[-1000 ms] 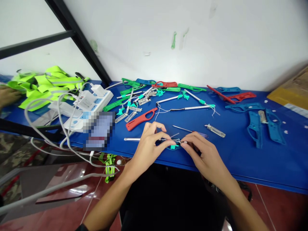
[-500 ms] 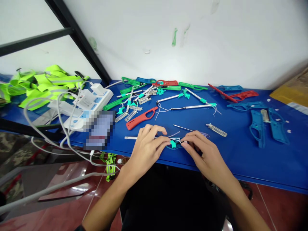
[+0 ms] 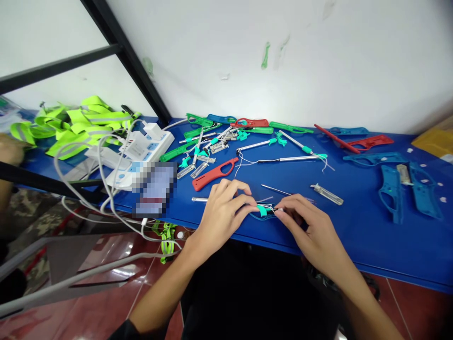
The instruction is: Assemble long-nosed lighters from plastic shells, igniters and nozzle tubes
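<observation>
At the table's near edge, my left hand (image 3: pixel 226 208) is closed in a pinch at the left end of a lighter casing half (image 3: pixel 261 217), which is blue and mostly covered. A teal trigger (image 3: pixel 262 210) and thin white wires sit in it, and a metal lighter tube (image 3: pixel 198 199) sticks out left of the hand. My right hand (image 3: pixel 309 219) pinches a small black part (image 3: pixel 276 209) at the casing's right end; its kind is unclear. Just beyond the right fingers lies a thin metal rod (image 3: pixel 274 189). A clear fuel tank (image 3: pixel 328 194) lies to the right.
A red casing half (image 3: pixel 215 175) lies beyond my left hand, with several tubes, wires and casings behind it. Blue casing halves (image 3: pixel 391 191) are at right. At left are a white power strip (image 3: pixel 141 160), cables, a phone (image 3: pixel 155 189), yellow straps (image 3: pixel 85 123) and another person's hand (image 3: pixel 10 150).
The view has shifted slightly, so the table things appear farther right. Another person's hand has come into view at the left edge. Both my hands keep nearly the same pinch.
</observation>
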`<action>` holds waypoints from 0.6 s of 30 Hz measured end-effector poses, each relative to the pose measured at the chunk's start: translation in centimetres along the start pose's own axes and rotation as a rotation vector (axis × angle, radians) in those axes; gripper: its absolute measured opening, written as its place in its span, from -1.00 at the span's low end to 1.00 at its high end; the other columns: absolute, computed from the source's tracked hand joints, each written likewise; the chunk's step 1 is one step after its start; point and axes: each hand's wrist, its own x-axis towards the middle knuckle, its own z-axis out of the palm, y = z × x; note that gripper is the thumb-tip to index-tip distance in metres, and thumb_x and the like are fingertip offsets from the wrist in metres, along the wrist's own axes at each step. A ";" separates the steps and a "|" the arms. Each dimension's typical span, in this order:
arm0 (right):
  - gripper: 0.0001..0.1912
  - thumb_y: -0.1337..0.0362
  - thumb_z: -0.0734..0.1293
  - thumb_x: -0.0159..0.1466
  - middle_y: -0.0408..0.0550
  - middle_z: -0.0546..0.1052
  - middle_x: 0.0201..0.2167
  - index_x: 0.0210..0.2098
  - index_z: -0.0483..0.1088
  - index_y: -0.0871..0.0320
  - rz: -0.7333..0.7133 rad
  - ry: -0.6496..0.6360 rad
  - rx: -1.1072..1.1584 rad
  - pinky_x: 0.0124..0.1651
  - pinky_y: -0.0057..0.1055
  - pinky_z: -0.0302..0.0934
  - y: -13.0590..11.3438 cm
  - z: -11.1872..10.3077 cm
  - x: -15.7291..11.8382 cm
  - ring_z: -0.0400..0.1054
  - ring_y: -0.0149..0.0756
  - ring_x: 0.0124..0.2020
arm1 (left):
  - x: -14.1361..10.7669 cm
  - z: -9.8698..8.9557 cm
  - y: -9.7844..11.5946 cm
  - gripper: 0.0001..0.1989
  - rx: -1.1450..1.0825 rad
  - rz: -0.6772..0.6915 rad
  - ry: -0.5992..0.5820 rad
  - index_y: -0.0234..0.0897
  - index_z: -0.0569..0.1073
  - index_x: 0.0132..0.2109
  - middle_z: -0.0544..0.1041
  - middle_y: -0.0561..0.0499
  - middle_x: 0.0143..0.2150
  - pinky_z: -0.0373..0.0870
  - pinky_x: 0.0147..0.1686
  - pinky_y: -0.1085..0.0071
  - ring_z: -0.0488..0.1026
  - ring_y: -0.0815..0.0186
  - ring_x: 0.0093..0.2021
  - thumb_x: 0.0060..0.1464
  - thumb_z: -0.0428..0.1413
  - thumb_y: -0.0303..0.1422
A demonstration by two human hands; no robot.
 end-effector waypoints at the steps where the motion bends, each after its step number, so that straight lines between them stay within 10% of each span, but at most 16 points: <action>1: -0.82 0.14 0.32 0.56 -0.10 0.55 -0.23 -0.11 0.52 0.03 0.011 0.016 0.002 -0.16 -0.32 0.29 -0.1 0.0 0.0 0.39 -0.27 -0.30 | 0.0 0.0 0.1 -0.89 0.010 0.001 -0.015 -0.20 0.59 -0.11 0.60 -0.03 0.04 0.28 0.00 0.19 0.42 0.18 -0.01 0.43 0.23 -0.29; 18: -0.81 0.12 0.35 0.53 -0.08 0.69 -0.17 -0.12 0.59 0.01 0.049 0.069 0.065 -0.06 -0.31 0.42 0.0 0.0 -0.3 0.57 -0.18 -0.13 | 0.0 0.2 0.5 -0.80 0.214 0.130 -0.067 -0.24 0.56 -0.10 0.60 -0.12 0.13 0.24 0.07 0.09 0.44 0.07 0.07 0.51 0.12 -0.26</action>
